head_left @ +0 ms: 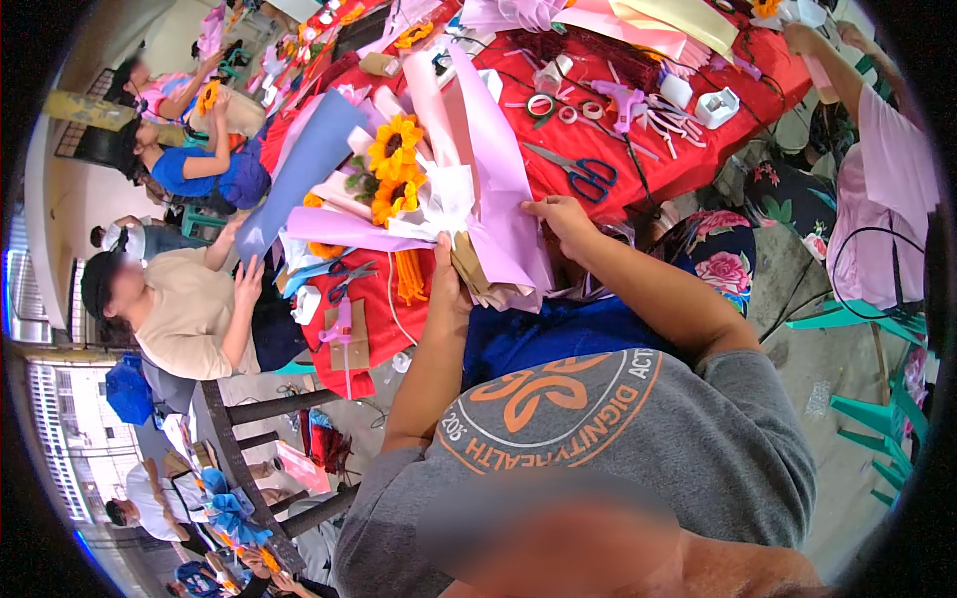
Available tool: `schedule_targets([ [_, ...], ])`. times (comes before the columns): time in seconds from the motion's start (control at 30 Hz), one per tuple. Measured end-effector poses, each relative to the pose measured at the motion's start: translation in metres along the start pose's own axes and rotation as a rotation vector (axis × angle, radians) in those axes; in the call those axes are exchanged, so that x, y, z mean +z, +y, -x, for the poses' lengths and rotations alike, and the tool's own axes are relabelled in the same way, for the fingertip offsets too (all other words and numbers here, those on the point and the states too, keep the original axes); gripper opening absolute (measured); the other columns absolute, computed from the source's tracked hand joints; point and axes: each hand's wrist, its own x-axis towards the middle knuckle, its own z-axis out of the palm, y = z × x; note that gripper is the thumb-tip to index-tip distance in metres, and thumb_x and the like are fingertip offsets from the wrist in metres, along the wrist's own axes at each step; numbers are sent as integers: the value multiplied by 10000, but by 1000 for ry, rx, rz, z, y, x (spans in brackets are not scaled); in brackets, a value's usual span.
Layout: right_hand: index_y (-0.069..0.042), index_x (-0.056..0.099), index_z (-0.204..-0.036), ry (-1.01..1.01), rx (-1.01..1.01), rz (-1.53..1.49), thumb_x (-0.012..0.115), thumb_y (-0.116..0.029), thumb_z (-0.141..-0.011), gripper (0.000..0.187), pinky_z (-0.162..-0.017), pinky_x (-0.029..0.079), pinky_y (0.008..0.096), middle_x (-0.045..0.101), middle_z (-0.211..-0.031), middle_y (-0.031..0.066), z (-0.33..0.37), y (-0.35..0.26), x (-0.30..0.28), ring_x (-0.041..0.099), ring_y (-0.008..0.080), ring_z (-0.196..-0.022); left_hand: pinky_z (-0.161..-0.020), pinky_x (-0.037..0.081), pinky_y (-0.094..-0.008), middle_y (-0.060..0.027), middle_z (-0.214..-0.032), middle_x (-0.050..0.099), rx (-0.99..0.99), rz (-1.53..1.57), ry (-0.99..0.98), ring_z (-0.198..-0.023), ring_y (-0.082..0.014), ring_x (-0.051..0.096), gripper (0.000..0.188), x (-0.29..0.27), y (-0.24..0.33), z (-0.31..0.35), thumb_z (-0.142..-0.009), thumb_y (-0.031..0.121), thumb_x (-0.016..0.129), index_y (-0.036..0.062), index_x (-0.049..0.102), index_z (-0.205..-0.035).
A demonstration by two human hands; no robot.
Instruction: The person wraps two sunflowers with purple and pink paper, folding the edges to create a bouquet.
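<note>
A bouquet of orange sunflowers wrapped in lilac and pink paper lies over the edge of a table with a red cloth. My left hand is shut around the bouquet's lower end, where brown paper shows. My right hand pinches the edge of the lilac wrapping sheet beside it. Both forearms reach up from my grey shirt.
On the red cloth lie blue-handled scissors, tape rolls, a lilac glue gun and a white tape dispenser. A person in beige sits left, another in pink right. Green chairs stand at right.
</note>
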Motion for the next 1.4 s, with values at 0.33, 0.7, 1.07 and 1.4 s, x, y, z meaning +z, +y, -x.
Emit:
schedule_targets([
  [0.33, -2, 611, -860, -85, 195, -62, 679, -250, -761, 275, -631, 426, 328, 611, -787, 96, 11, -8, -2, 559, 189, -678, -793, 505, -382, -87, -1007, 594, -72, 42, 87, -900, -212, 594, 512, -14, -10, -11, -851, 500, 497, 76, 484, -1137],
  [0.7, 10, 601, -917, -99, 169, -44, 709, -303, -731, 380, -611, 393, 331, 579, -794, 92, -6, 15, -7, 519, 187, -678, -773, 513, -363, -54, -999, 589, -56, 4, 96, -888, -190, 594, 467, -7, -7, -7, -863, 451, 513, 102, 455, -1167],
  [1.07, -40, 528, -908, 1, 84, -275, 635, -94, -771, 182, -531, 421, 245, 553, -715, 25, 25, 13, -9, 510, 123, -572, -806, 500, -375, -72, -1046, 580, -54, 28, 68, -926, -209, 586, 501, -9, -7, -8, -854, 464, 518, 91, 445, -1180],
  [1.4, -40, 546, -876, -105, 196, -382, 634, -145, -794, 160, -562, 436, 270, 564, -708, 35, 21, 16, -8, 540, 150, -614, -858, 474, -397, -64, -1112, 548, -36, -37, 57, -997, -211, 558, 509, 3, -4, -1, -840, 436, 554, 116, 421, -1214],
])
